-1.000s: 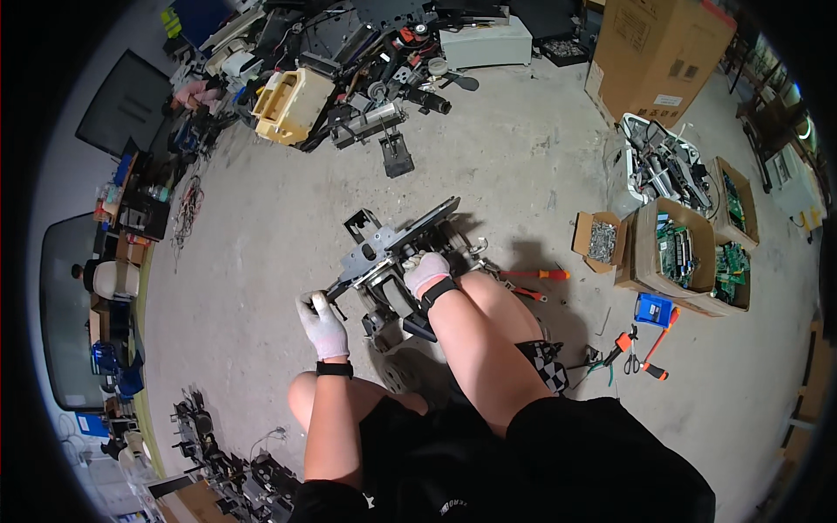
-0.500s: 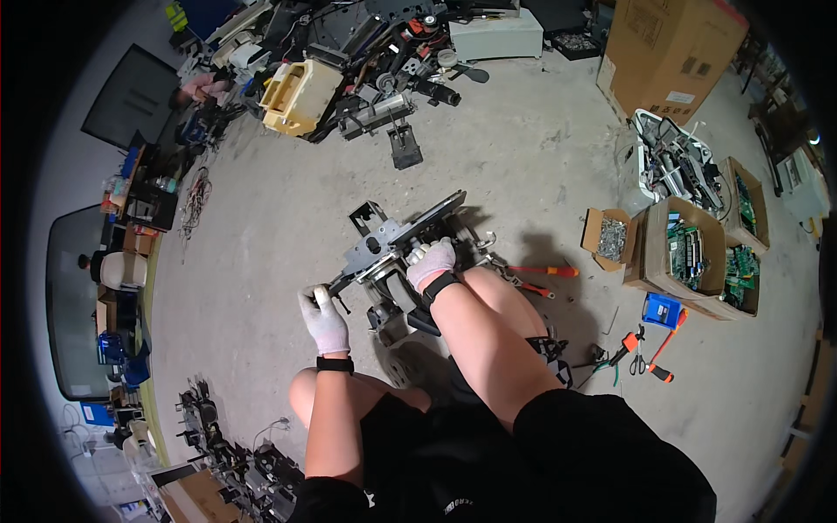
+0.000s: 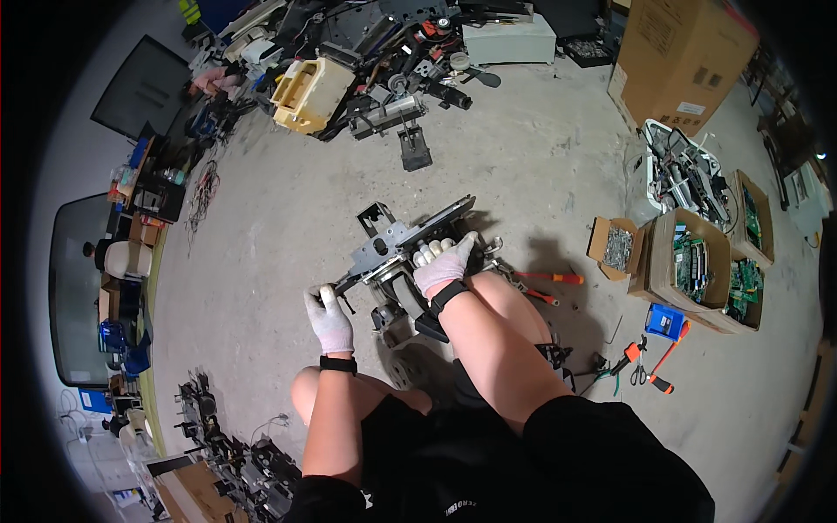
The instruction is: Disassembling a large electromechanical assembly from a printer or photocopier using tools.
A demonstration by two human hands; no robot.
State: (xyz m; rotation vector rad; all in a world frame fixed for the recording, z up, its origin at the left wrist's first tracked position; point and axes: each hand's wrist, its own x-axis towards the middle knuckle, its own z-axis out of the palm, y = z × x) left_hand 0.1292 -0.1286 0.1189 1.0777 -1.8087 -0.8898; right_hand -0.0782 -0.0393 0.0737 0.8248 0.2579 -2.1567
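A dismantled metal machine assembly [image 3: 381,250], with a grey perforated plate, a long dark bar and rounded parts beneath, stands on the floor between my knees. My left hand [image 3: 330,321], in a white glove, is closed at the assembly's near-left end, around a dark slim part [image 3: 348,284] that juts out there. My right hand [image 3: 443,263], gloved too, has its fingers curled over the middle of the assembly, just below the long bar. What lies under the right palm is hidden.
Red-handled tools [image 3: 558,278] lie right of my knee. Farther right are a small box of screws [image 3: 618,248], cartons of green circuit boards [image 3: 691,261], a blue container [image 3: 665,322] and scissors [image 3: 639,375]. A scrap heap [image 3: 384,113] lies ahead; more machine parts [image 3: 253,471] sit at lower left.
The whole view has shifted slightly. My right hand has turned a little, its fingers and thumb now spread wider across the assembly. The left hand keeps its hold.
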